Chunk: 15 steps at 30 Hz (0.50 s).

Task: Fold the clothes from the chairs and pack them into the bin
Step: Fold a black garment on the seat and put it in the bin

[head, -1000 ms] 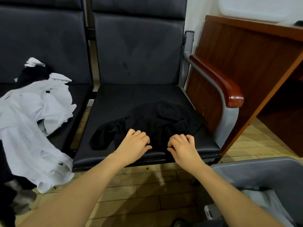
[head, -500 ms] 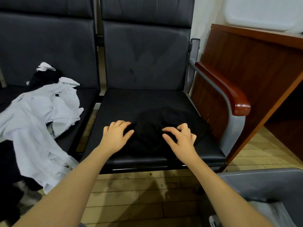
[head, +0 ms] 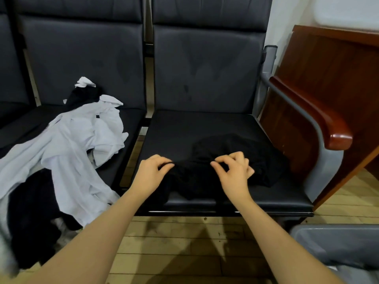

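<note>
— Where's the black garment point(head: 235, 160)?
— Bunched on the right chair seat point(head: 184, 128), stretching left to right along its front.
— The hands?
— Left hand point(head: 151, 173) pinches its edge; right hand point(head: 233, 173), fingers curled, pinches the cloth too.

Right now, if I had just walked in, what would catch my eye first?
Probably the two bare hands in the middle: the left hand and right hand pinch a crumpled black garment on the right chair seat. Next, the heap of white clothes spilling off the chair to the left, bright against the dark seats. The grey bin sits at the lower right corner.
</note>
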Tool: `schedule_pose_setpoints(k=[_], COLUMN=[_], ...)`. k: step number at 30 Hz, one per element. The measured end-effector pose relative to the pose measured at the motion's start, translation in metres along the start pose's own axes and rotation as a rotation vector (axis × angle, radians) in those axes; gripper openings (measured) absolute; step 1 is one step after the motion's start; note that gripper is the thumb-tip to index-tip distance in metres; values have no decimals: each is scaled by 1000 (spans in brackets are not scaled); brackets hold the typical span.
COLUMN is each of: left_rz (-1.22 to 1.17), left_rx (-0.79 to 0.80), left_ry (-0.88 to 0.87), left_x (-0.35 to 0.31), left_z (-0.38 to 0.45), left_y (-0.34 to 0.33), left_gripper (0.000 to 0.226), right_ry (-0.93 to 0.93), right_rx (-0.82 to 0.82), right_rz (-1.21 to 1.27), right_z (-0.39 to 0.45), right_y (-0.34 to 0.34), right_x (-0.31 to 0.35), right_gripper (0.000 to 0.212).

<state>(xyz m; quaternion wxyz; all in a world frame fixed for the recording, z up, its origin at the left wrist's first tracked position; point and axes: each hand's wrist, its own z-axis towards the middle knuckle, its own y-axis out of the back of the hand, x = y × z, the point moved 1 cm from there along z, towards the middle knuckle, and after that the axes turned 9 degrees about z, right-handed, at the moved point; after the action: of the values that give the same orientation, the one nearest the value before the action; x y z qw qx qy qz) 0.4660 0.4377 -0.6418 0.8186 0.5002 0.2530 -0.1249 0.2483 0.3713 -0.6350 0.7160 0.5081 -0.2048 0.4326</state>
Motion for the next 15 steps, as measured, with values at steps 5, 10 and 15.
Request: schedule_pose_setpoints(k=[5,10,15], left_rz=[-95,-164,136], left_rx=[40,214,157], left_ry=[-236,-230,-269], left_x=[-49,-76,-82], left_z=[-1,-8,-2], left_y=[21,11,-19], left_gripper=[16,19,27], right_ry=[-28,-50,-238], right_rx=[-182,-214,-163], right_rz=[151,106,-98], right_z=[3,0,-6], right_y=[37,72,98], right_x=[2,-10,-36], right_gripper=[8,10,11])
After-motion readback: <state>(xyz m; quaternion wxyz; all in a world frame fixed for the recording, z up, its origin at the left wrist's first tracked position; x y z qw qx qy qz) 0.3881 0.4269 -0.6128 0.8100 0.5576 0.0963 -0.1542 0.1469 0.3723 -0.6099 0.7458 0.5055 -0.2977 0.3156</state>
